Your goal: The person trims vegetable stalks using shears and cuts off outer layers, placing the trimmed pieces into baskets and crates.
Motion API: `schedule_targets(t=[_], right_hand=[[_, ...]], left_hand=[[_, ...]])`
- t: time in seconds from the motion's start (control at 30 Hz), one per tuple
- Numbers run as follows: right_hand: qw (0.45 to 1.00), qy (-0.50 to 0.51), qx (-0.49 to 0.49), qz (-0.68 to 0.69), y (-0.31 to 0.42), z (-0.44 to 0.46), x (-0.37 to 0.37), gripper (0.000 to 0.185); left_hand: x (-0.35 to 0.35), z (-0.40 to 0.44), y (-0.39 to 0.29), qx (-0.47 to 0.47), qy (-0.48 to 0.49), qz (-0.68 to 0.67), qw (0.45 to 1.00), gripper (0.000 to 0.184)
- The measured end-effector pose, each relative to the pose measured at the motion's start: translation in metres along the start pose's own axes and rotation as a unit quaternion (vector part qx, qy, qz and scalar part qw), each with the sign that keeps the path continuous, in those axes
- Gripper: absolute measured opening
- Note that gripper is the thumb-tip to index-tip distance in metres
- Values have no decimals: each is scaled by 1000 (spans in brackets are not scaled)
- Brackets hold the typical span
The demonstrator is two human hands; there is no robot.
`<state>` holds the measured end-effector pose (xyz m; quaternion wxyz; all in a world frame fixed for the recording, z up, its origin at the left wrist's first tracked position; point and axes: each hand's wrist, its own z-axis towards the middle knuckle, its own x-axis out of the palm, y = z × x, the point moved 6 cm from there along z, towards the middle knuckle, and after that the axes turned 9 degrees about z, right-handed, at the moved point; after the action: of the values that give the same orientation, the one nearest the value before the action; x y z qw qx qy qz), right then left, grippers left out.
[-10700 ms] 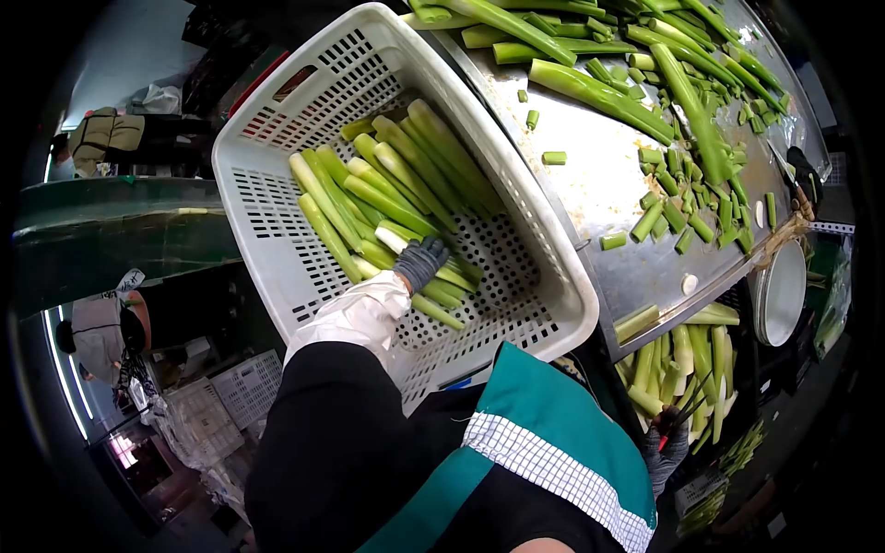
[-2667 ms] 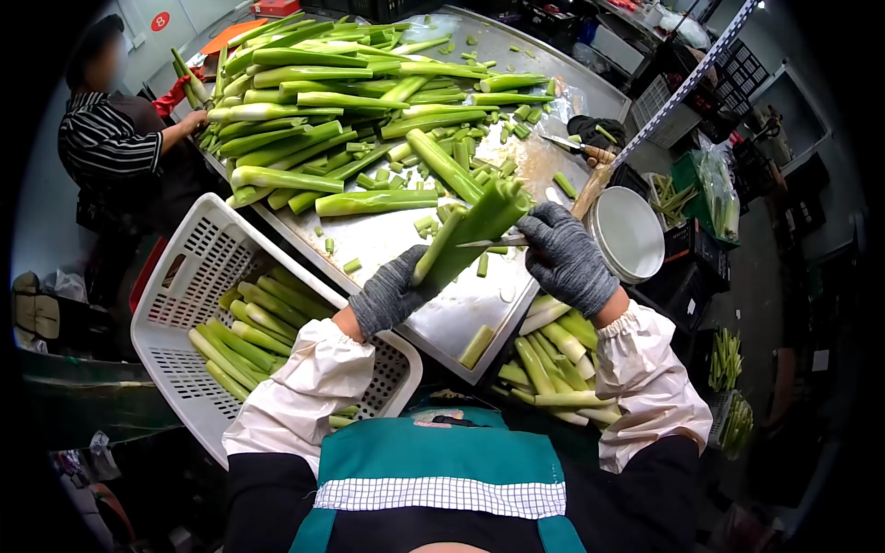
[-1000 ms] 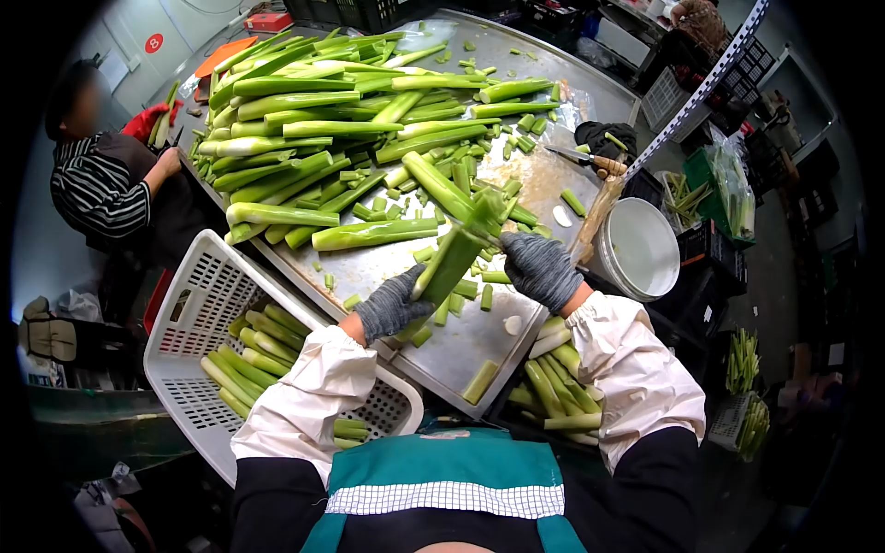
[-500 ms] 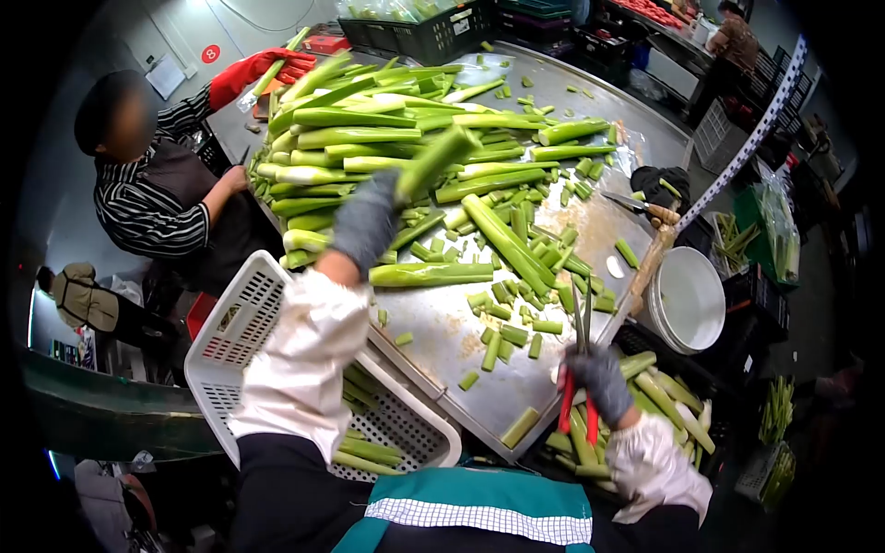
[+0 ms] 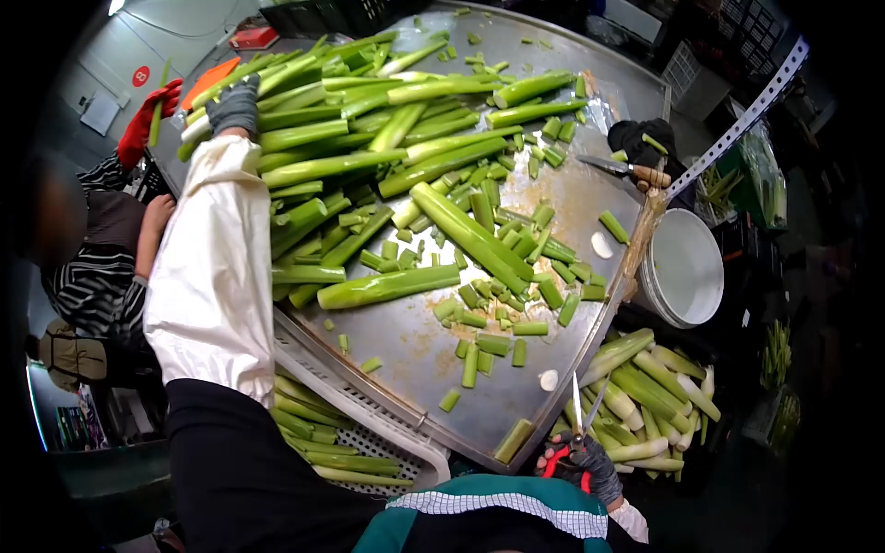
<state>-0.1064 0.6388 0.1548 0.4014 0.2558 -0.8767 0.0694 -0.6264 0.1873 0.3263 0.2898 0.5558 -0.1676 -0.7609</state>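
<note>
My left hand [image 5: 233, 106], in a grey glove, reaches to the far left of a heap of thick green stalks [image 5: 313, 166]. Its fingers are curled round a pale-ended stalk there. Low at the right, my right hand [image 5: 595, 470] grips scissors [image 5: 577, 441] by their red handles, blades pointing up and parted. Those blades are just off the table's front right edge, beside a crate of trimmed stalks [image 5: 645, 392]. Two thick stalks [image 5: 475, 238] and many short cut pieces [image 5: 493, 344] lie on the metal table [image 5: 396, 369].
A white perforated basket [image 5: 433, 452] holding stalks stands at the table's near edge. To the right are white buckets [image 5: 687, 267] and a wooden-handled knife [image 5: 627, 170]. At the left, a person in a striped top [image 5: 97, 304] holds a stalk in a red glove [image 5: 147, 124].
My left hand has moved away to the far left of the heap. My right hand has dropped lower with the scissors. The view has shifted, and the other person appears farther left.
</note>
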Motion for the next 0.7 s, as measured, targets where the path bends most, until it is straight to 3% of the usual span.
schedule_targets(t=[0.03,0.07,0.2,0.33,0.47,0.5,0.53,0.57,0.63,0.67,0.7], right_hand=[[1000,12,6,-10,-1,1,-5,50],[999,25,13,-21,-2,0,-6,58],[995,55,59,-53,-14,-3,2,79],[995,35,53,-81,-18,-4,-1,79],[994,21,28,-102,-20,-7,-6,79],[994,20,23,-106,-18,-11,-7,79],[993,15,23,-111,-21,-10,-8,79],[993,14,18,-116,-23,-13,-9,79],[992,11,12,-125,-25,-17,-11,79],[992,9,9,-129,-27,-20,-12,79],[991,8,4,-135,-28,-22,-13,79]], left_hand=[[11,3,1,-4,-9,7,1000,38],[13,3,2,33,-92,-9,995,37],[-3,-23,11,51,-119,-14,991,36],[-49,-89,22,58,-155,-64,984,36],[-140,-223,32,67,-111,-203,971,35],[-142,-267,35,141,-240,-218,935,40],[-159,-306,31,206,-266,-363,869,42],[-148,-339,30,157,-72,-406,897,41],[-105,-408,31,102,163,-505,841,30],[-77,-443,31,95,226,-469,848,30],[-54,-471,32,32,381,-451,807,27]])
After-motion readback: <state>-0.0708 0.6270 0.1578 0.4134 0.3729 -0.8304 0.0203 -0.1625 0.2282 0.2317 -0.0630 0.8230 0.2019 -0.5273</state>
